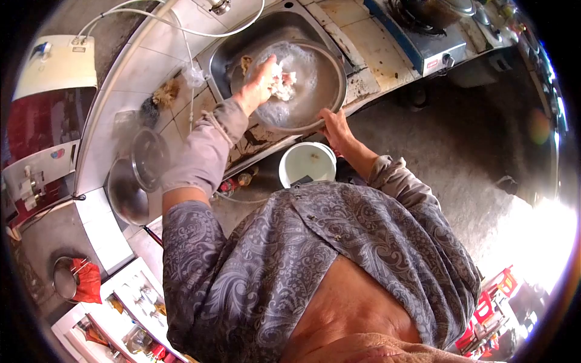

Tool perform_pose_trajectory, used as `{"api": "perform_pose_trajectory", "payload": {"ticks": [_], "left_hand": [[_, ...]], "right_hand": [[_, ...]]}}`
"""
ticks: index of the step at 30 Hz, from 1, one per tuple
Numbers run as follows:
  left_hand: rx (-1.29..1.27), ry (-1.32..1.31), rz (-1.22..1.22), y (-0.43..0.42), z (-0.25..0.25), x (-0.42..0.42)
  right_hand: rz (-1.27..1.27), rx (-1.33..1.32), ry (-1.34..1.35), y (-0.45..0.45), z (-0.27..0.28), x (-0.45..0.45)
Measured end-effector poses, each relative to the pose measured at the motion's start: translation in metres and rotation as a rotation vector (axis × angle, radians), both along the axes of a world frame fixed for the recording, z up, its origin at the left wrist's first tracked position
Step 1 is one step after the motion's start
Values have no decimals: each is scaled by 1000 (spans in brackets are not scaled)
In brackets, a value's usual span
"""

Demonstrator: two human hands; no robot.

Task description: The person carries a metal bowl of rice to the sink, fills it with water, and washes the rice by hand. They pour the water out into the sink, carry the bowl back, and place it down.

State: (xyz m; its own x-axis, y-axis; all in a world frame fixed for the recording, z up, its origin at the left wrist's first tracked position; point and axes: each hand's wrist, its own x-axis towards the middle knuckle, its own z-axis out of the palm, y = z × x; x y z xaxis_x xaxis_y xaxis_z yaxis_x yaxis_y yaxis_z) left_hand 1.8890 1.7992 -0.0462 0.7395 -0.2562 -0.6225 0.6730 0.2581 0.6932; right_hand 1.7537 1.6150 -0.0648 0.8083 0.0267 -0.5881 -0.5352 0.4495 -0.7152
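Note:
A wide metal basin (330,91) with cloudy, foamy water rests in the steel sink (221,60). My left hand (260,85) reaches over the basin, its fingers closed round a pale, crumpled wad (283,83) that looks like wet cloth or scrubbing material. My right hand (336,128) grips the near right rim of the basin, fingers bent over the edge. Just below that rim, a white bucket (307,164) stands with liquid in it.
A gas stove (423,45) with a dark pot (433,12) is at the upper right. Metal lids or pans (130,190) lean at the left, near a tan scrubber (166,94). A white hose (200,33) curves over the sink.

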Motion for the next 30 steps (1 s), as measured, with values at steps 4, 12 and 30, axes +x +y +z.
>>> {"api": "perform_pose_trajectory", "payload": {"ticks": [4, 12, 30], "left_hand": [[78, 39, -280, 18, 52, -8], [207, 425, -281, 40, 51, -25], [-393, 233, 20, -29, -40, -46]], "right_hand": [[11, 26, -20, 0, -7, 0], [-12, 79, -2, 2, -28, 2], [-36, 53, 36, 2, -32, 2]]}}
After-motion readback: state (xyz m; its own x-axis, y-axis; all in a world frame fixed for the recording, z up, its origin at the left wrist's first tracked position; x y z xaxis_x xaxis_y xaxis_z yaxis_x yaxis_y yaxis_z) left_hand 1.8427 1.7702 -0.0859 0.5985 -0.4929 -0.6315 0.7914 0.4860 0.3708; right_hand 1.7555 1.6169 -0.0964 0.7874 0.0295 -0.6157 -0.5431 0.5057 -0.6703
